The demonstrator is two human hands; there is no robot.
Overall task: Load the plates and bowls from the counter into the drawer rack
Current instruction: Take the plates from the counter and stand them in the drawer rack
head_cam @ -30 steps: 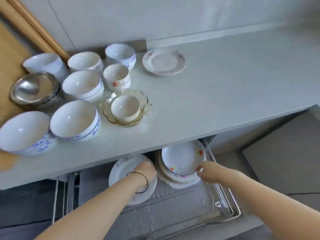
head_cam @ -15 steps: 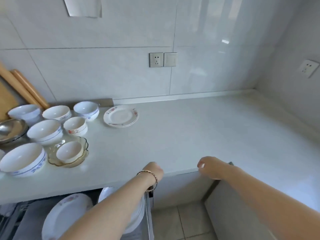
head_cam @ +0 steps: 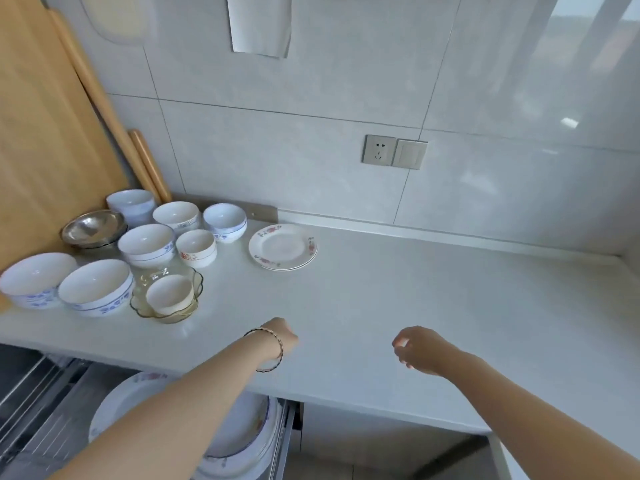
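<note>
Two floral plates (head_cam: 282, 247) lie stacked at the back of the white counter (head_cam: 433, 289). Left of them stand several white bowls, among them a blue-patterned bowl (head_cam: 95, 287), a red-patterned cup bowl (head_cam: 196, 247) and a small bowl (head_cam: 169, 294) inside a glass dish (head_cam: 194, 306). Below the counter edge the wire drawer rack (head_cam: 31, 410) is pulled out, with plates (head_cam: 242, 431) in it, partly hidden by my left forearm. My left hand (head_cam: 284, 336) hovers over the counter's front, fingers curled in, holding nothing. My right hand (head_cam: 415, 346) hangs beside it, loosely open and empty.
A steel bowl (head_cam: 93, 228) sits at the far left near a wooden cutting board (head_cam: 45, 133) and two rolling pins (head_cam: 149, 164) leaning on the tiled wall. A wall socket (head_cam: 379, 150) is above the counter. The counter stretches bare to the right corner.
Both hands have risen from the drawer rack, where they were at the plates, to above the counter's front edge. My view has lifted from the drawer to the counter and wall.
</note>
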